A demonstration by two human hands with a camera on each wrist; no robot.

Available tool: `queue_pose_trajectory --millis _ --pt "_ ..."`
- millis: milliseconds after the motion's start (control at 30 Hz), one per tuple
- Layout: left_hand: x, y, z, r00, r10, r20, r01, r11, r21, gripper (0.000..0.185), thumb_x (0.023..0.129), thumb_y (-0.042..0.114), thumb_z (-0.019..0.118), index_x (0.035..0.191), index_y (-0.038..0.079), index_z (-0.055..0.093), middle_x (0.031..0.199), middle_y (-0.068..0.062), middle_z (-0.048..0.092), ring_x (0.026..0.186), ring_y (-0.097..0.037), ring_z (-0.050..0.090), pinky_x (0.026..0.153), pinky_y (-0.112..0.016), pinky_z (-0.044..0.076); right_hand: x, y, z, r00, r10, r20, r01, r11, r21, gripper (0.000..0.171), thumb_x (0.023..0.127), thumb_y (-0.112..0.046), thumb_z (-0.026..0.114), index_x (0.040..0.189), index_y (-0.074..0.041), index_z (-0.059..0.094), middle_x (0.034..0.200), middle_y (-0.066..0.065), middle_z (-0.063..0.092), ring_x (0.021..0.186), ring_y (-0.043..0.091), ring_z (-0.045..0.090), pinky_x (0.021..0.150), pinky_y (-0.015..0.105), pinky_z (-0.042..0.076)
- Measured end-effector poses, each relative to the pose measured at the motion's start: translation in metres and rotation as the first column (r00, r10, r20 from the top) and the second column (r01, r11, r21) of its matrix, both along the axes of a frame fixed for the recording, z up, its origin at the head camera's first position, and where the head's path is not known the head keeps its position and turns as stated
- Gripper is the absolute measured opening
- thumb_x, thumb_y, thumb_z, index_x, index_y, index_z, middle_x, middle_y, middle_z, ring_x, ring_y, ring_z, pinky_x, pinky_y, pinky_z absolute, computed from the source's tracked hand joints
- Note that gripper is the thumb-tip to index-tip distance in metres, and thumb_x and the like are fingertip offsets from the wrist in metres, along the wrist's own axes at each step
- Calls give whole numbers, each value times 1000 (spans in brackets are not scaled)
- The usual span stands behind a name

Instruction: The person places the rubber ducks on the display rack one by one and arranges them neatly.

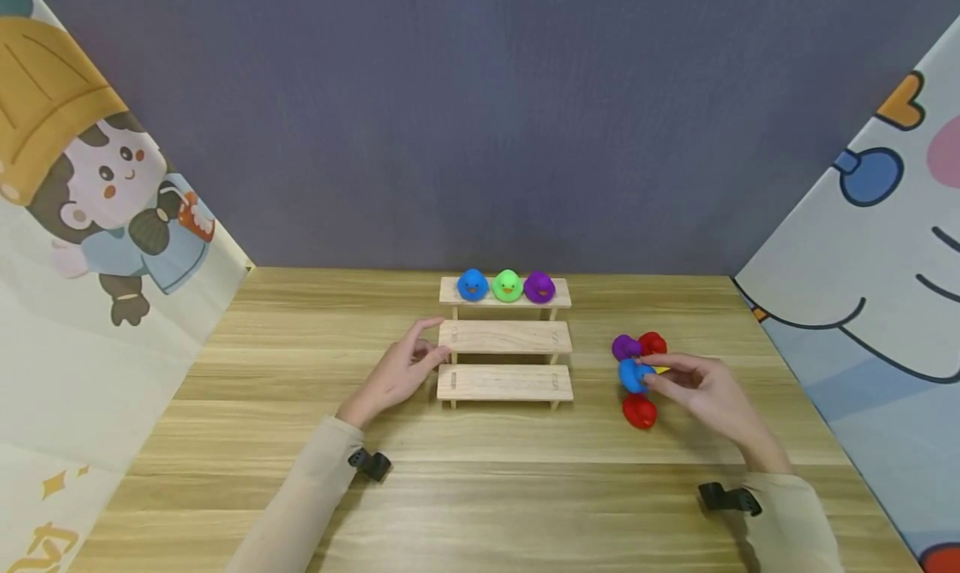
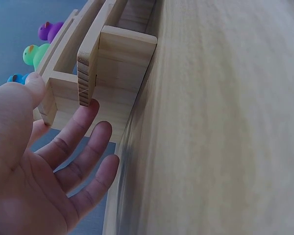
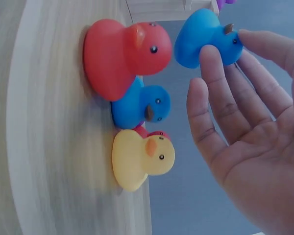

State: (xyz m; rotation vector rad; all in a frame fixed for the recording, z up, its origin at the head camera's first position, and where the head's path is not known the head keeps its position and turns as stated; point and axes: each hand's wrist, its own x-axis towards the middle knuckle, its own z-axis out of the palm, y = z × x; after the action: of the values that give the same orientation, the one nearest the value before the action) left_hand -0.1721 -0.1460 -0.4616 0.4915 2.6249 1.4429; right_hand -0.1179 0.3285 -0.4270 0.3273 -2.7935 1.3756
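Observation:
A small three-tier wooden stand (image 1: 504,383) is on the table, with a blue duck (image 1: 472,285), a green duck (image 1: 507,286) and a purple duck (image 1: 539,288) along its top tier. At the stand's left end, my left hand (image 1: 392,378) holds the middle tier between thumb and index finger; the other fingers are spread by the lower tier. My right hand (image 1: 708,394) pinches a blue rubber duck (image 3: 202,39), tilted and raised above the other ducks. Below it are a red duck (image 3: 108,58), another blue duck (image 3: 130,105) and a yellow duck (image 3: 132,159).
Behind the held duck in the head view are a purple duck (image 1: 624,347) and a second red duck (image 1: 652,343). The wooden table (image 1: 525,490) meets a dark back panel (image 1: 487,123). Printed cartoon panels (image 1: 112,248) flank both sides.

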Motion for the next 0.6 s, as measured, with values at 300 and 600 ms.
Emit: queue_pose_trajectory --millis 300,600 --pt "0 0 0 1000 2 -4 -2 1000 -1 61 111 41 57 163 16 37 105 -4 78 97 -19 73 101 -54 55 -4 -11 3 999 49 -15 -49 999 -21 28 101 -19 77 127 -10 77 123 16 77 95 2 75 82 17 59" --pt "0 0 0 1000 -4 -2 4 1000 6 62 111 40 57 164 15 37 106 -4 78 99 -20 73 101 -53 56 -10 -24 8 998 57 -8 -57 998 -21 30 102 -21 76 129 -10 76 125 17 76 97 1 73 85 18 59"
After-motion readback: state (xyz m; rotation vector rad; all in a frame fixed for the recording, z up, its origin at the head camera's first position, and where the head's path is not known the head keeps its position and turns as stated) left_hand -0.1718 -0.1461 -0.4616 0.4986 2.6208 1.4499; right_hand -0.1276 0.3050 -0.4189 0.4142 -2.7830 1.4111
